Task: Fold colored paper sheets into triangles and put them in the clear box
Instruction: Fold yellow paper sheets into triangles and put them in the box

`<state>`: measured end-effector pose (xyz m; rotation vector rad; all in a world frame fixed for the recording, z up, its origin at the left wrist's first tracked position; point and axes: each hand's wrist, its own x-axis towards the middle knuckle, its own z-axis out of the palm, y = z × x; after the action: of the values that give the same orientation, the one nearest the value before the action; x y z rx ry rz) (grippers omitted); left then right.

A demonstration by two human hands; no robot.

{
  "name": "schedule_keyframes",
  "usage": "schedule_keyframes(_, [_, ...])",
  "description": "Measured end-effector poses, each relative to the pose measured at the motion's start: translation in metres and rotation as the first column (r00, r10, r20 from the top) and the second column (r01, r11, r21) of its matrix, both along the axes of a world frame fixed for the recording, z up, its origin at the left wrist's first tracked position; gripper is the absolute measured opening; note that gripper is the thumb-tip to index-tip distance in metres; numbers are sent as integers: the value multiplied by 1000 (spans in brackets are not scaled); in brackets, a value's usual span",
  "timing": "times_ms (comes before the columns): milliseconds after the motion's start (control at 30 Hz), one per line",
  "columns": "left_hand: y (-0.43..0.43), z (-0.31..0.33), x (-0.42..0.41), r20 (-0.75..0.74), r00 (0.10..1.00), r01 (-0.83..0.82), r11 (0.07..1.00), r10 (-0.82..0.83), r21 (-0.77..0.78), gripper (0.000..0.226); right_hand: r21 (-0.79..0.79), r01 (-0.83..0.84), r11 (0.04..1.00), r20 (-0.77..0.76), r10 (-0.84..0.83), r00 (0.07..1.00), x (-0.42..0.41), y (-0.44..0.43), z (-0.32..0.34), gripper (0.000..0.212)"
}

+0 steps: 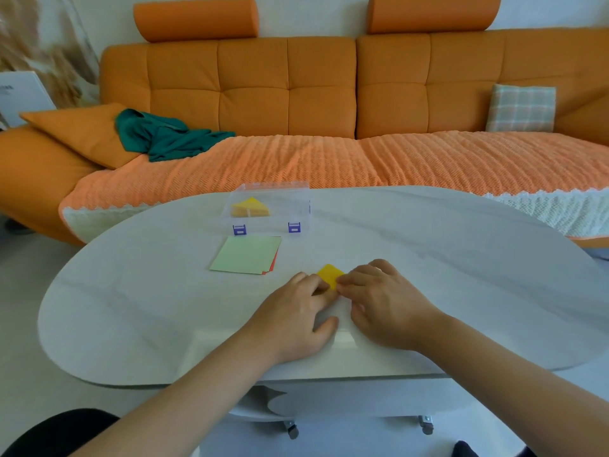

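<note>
A yellow paper sheet (329, 274) lies on the white table (131, 308), mostly hidden under my two hands, with one corner sticking out beyond the fingers. My left hand (296, 319) presses its fingertips on the paper's left part. My right hand (384, 306) presses on its right edge with bent fingers. A stack of flat sheets (245, 255), light green on top and red beneath, lies further back to the left. Behind it stands the clear box (268, 209) with purple latches, holding a folded yellow triangle (250, 206).
An orange sofa (296, 94) with a green cloth (164, 135) and a checked cushion (520, 108) stands right behind the table. The table's near edge runs just under my wrists. Its castors (291, 430) show below.
</note>
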<state>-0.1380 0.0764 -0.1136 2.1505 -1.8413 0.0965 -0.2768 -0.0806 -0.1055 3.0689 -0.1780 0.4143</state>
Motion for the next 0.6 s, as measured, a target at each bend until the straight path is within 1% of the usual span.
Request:
schedule_keyframes(100, [-1, 2, -2, -2, 1000, -7, 1000, 7, -2, 53, 60, 29, 998, 18, -30, 999, -3, 4, -1, 43])
schedule_keyframes(267, [-1, 7, -5, -2, 999, -52, 998, 52, 40, 63, 61, 96, 994, -20, -95, 995, -6, 8, -2, 44])
schedule_keyframes(400, [6, 5, 4, -2, 995, -99, 995, 99, 3, 62, 62, 117, 991, -39, -114, 993, -5, 8, -1, 46])
schedule_keyframes(600, [20, 5, 9, -27, 983, -180, 983, 180, -31, 59, 90, 120, 989, -8, -120, 993, -3, 9, -4, 46])
